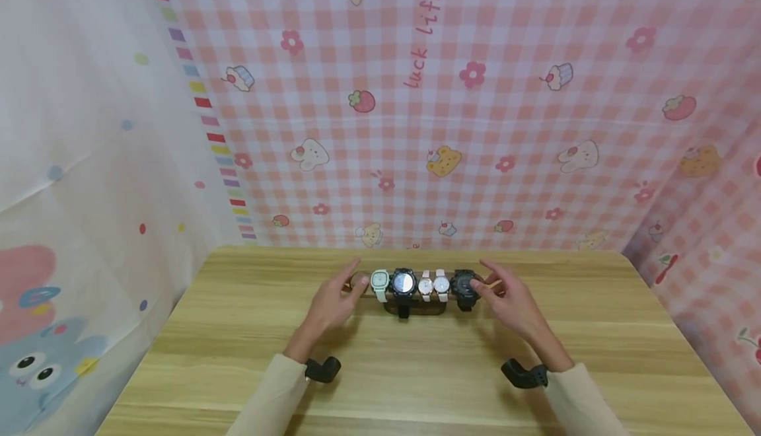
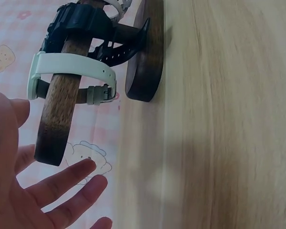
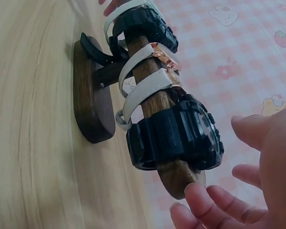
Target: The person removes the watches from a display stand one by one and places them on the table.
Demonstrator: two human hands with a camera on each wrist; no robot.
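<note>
A dark wooden watch stand stands on the table, its crossbar carrying several watches. From left to right sit a mint-green watch, a black watch, two watches with white straps and a chunky black watch. At the bar's left end my left hand is spread, its fingers around the tip with a gap in the left wrist view. My right hand is beside the opposite end. In the right wrist view, its fingertips are right at the bar's end, the thumb apart from the black watch.
The stand is on a light wood-grain table. Behind it hangs a pink checked cloth with cartoon prints, and a white printed cloth hangs at the left. Black wrist mounts are worn on both forearms.
</note>
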